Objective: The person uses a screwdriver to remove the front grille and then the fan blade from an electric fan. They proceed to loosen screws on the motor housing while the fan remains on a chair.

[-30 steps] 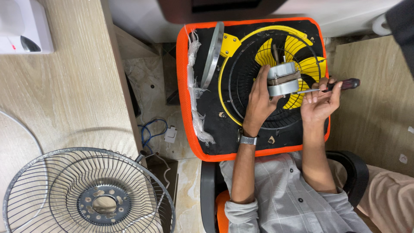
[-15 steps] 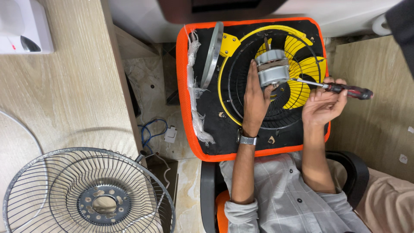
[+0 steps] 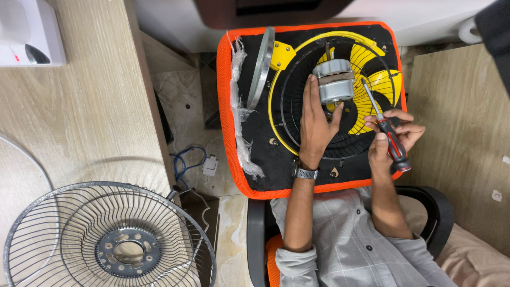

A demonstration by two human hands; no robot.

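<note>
The left hand (image 3: 314, 125) is lying flat and open against the near side of the silver fan motor (image 3: 333, 81), fingers stretched along its casing and the thumb pressing the lower edge; it is bracing the motor, not closing round it. The motor is sitting upright at the middle of the yellow-rimmed fan guard (image 3: 281, 114), over the yellow fan blades (image 3: 372, 79).

The right hand (image 3: 394, 135) is clamping the red-and-black handle of a screwdriver (image 3: 387, 133), fingers curled round it. The shaft is slanting up and away from the hand, its tip reaching toward the right side of the motor; whether it is touching is not clear.

The guard is resting on a black cushion with an orange border (image 3: 229, 133), and that border is running close outside the guard's rim on every side. Left of the motor, a grey metal ring (image 3: 261, 69) is standing on edge, with torn clear plastic (image 3: 240, 106) trailing along the cushion's left border. Right of the motor, beyond the orange edge, a wooden panel (image 3: 462, 133) is leaving the right hand only a narrow strip. Well to the left of the motor and nearer the person, a wire fan grille (image 3: 109, 236) is lying on the wooden desk (image 3: 79, 117), whose edge is dropping to a gap of floor holding blue wires (image 3: 186, 159).
</note>
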